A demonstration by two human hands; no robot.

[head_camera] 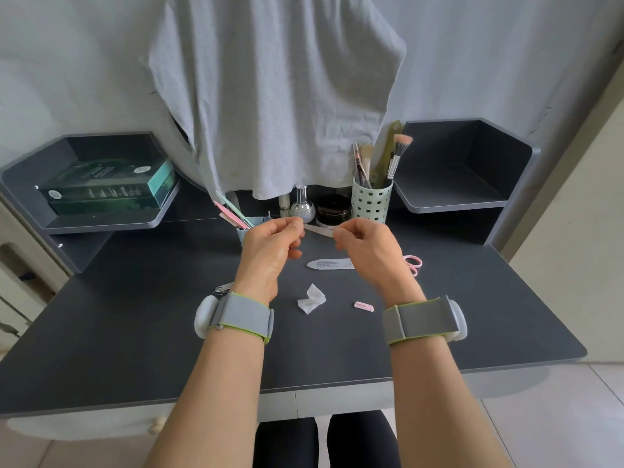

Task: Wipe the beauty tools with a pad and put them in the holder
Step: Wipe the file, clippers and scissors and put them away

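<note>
At the centre of the frame the person held a thin, pale nail file (pixel 319 231) up above the dark table (pixel 135 332), stretched between both hands, so the step in hand looked like handling one tool between wiping and stowing; whether it had been wiped could not be told. The left hand (pixel 273 244) pinched the file's left end between thumb and curled fingers, and the right hand (pixel 363 246) pinched its right end the same way, both with fingers drawn in rather than spread. The white pad (pixel 311 299) lay crumpled on the table just below the hands, touched by neither. Judging from that, the next move probably called for one hand to let go and pick up the pad, or for the file to be carried to a holder. Two holders stood at the back of the table: a small blue-grey holder (pixel 243 233) just left of the left hand, already carrying pink and mint files, and a pale green perforated cup (pixel 371 201) up and to the right, full of brushes. Other tools waited on the table: a flat white file (pixel 332 264) beneath the right hand, pink scissors (pixel 414 263) partly hidden behind the right wrist, a small pink piece (pixel 364 306) lower right of the pad, and a metal nail clipper (pixel 223 288) by the left wrist.
</note>
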